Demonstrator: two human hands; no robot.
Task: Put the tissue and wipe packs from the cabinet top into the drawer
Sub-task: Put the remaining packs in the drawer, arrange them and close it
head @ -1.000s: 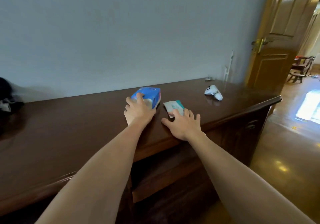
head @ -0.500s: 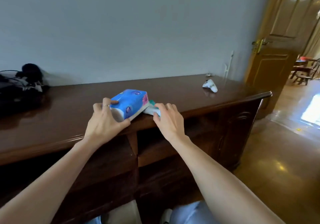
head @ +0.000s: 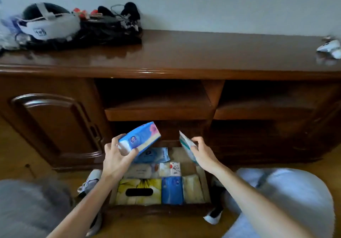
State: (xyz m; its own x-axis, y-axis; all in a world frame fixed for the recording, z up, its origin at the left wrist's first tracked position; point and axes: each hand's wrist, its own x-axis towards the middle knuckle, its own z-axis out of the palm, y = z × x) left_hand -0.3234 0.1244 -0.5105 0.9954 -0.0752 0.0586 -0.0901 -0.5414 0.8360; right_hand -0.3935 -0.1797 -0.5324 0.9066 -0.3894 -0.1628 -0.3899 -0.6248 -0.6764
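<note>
Drawer (head: 205,186): lying open and crowded, so incoming packs are risking riding up and jamming it.
Tissue pack (head: 140,138): left hand (head: 118,161) is gripping one end above the drawer; it is tilting, possibly slipping.
Wipe pack (head: 185,144): right hand (head: 203,155) is pinching it loosely over the far right corner.

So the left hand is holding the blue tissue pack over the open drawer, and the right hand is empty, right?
Not quite. In the head view the right hand isn't empty: it holds the small white and teal wipe pack. The left hand does hold the blue tissue pack over the open drawer.
</note>
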